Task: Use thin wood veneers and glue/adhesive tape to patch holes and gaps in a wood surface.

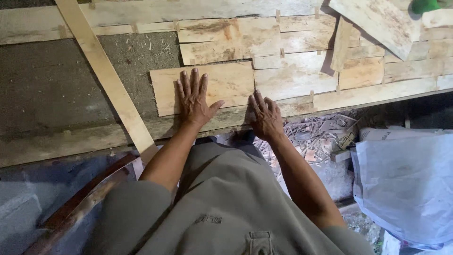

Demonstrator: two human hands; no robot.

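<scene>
My left hand (193, 99) lies flat, fingers spread, on a pale rectangular veneer sheet (226, 85) near the front of a work surface. My right hand (265, 117) rests beside it with fingers bent, its fingertips at the seam where that sheet meets the neighbouring veneer piece (295, 80). Neither hand grips anything. More thin veneer pieces (236, 40) lie edge to edge behind, forming a patchwork row that runs to the right.
A long narrow wood strip (108, 78) crosses diagonally at the left over the dark bench top (47, 85). A loose veneer sheet (377, 21) lies at the upper right. White plastic sacks (406, 179) and a heap of wood scraps (321, 137) sit below the bench's front edge.
</scene>
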